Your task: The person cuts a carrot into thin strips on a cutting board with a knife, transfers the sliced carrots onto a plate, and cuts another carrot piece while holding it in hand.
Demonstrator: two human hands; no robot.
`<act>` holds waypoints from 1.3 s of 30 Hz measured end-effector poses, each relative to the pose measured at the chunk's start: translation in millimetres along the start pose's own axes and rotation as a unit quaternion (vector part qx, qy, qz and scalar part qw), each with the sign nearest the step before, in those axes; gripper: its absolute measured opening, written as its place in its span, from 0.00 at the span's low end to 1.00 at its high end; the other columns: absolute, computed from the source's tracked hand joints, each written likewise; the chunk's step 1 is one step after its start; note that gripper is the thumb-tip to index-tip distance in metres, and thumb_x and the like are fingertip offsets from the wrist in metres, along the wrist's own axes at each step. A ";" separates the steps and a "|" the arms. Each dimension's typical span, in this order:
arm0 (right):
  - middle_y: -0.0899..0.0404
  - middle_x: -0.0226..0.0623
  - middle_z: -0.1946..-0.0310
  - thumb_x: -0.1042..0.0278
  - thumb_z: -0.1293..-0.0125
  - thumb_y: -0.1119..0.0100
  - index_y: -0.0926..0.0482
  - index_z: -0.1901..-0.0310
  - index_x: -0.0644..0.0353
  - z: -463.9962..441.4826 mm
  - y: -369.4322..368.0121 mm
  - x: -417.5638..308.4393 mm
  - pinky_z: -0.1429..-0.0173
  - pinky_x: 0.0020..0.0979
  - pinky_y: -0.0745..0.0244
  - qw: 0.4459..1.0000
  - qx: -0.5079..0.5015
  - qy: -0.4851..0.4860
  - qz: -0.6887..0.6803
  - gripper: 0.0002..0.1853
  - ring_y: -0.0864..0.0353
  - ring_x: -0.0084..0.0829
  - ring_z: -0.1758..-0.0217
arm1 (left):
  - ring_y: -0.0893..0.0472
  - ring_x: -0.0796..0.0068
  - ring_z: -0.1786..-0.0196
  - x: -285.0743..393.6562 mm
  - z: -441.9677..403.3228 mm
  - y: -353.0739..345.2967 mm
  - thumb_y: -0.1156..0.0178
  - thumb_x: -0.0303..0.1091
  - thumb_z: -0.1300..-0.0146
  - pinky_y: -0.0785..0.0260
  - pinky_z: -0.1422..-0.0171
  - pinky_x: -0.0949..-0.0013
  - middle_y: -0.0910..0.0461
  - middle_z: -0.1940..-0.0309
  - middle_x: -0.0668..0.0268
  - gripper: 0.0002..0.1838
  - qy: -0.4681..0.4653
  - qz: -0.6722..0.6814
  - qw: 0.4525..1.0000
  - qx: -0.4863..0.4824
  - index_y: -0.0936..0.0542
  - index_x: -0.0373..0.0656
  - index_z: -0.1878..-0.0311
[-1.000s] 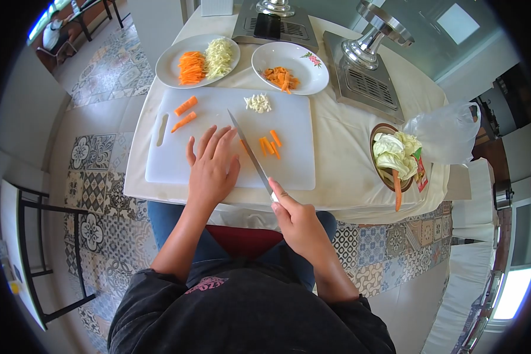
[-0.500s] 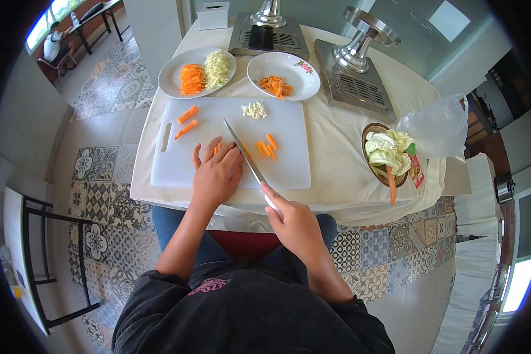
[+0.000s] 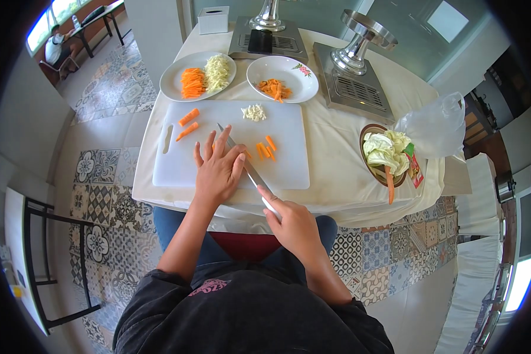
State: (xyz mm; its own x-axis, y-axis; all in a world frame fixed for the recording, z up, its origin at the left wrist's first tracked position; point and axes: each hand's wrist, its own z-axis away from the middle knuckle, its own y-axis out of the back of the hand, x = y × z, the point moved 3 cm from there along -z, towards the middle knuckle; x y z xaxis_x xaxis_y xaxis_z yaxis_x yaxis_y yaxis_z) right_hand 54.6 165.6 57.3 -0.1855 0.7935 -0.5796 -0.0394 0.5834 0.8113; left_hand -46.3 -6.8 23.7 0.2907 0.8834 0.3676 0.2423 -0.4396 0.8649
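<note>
My right hand (image 3: pixel 297 222) is closed round the white handle of a kitchen knife (image 3: pixel 254 175), its blade slanting up and left across the white cutting board (image 3: pixel 186 168). My left hand (image 3: pixel 218 171) lies over the board with fingers spread, the fingertips at the blade. A bit of carrot shows beside the blade near my thumb; whatever else is under the palm is hidden. Cut carrot sticks (image 3: pixel 266 148) lie right of the knife. Two longer carrot pieces (image 3: pixel 188 117) rest at the board's upper left, and chopped white bits (image 3: pixel 253 112) near its top edge.
Behind the board stand a plate (image 3: pixel 169 85) of shredded carrot and cabbage and a flowered plate (image 3: pixel 304 88) with carrot peelings. Metal stoves (image 3: pixel 360 88) are at the back. A bowl (image 3: pixel 366 154) of cabbage and carrot and a plastic bag (image 3: pixel 433 127) are on the right.
My left fingers have stretched out and moved up and right, onto the blade. The knife has shifted slightly left and down, and the carrot under my fingers is now mostly hidden.
</note>
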 end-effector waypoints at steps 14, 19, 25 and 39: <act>0.27 0.29 0.78 0.66 0.21 0.53 0.38 0.23 0.51 22.8 39.1 -7.0 0.72 0.25 0.25 0.919 -0.118 -0.226 -0.302 0.27 0.28 0.17 0.80 | 0.27 0.64 0.38 -39.2 19.1 13.6 0.39 0.33 0.36 0.55 0.25 0.49 0.20 0.49 0.69 0.15 0.099 0.041 0.981 0.161 0.18 0.48 0.46; 0.26 0.31 0.77 0.66 0.21 0.54 0.38 0.23 0.50 20.5 37.0 -6.3 0.72 0.25 0.24 0.904 -0.142 -0.228 -0.334 0.27 0.27 0.19 0.80 | 0.26 0.66 0.45 -37.4 19.8 13.7 0.37 0.32 0.37 0.52 0.28 0.50 0.21 0.57 0.71 0.09 0.105 0.042 0.983 0.148 0.13 0.48 0.56; 0.25 0.31 0.75 0.67 0.21 0.55 0.40 0.22 0.49 21.7 24.7 -16.8 0.72 0.24 0.24 0.901 -0.167 -0.198 -0.347 0.27 0.26 0.18 0.79 | 0.25 0.67 0.47 -36.7 19.9 13.1 0.35 0.31 0.38 0.52 0.28 0.48 0.21 0.61 0.73 0.07 0.082 0.055 0.983 0.157 0.11 0.49 0.59; 0.27 0.32 0.80 0.68 0.22 0.52 0.37 0.24 0.53 25.7 24.9 -28.7 0.69 0.29 0.26 0.932 -0.134 -0.134 -0.308 0.27 0.26 0.23 0.81 | 0.25 0.66 0.46 -31.3 19.3 15.7 0.33 0.32 0.41 0.50 0.28 0.47 0.19 0.58 0.72 0.09 0.057 0.068 0.981 0.172 0.14 0.51 0.56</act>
State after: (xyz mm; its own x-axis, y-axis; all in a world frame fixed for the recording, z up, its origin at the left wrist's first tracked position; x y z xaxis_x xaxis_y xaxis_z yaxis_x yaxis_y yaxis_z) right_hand 84.1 161.7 92.1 0.2046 0.3577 -0.9112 -0.3078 0.9071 0.2870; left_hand -33.8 -44.5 19.1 0.2418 0.8163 0.5246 0.5116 -0.5666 0.6459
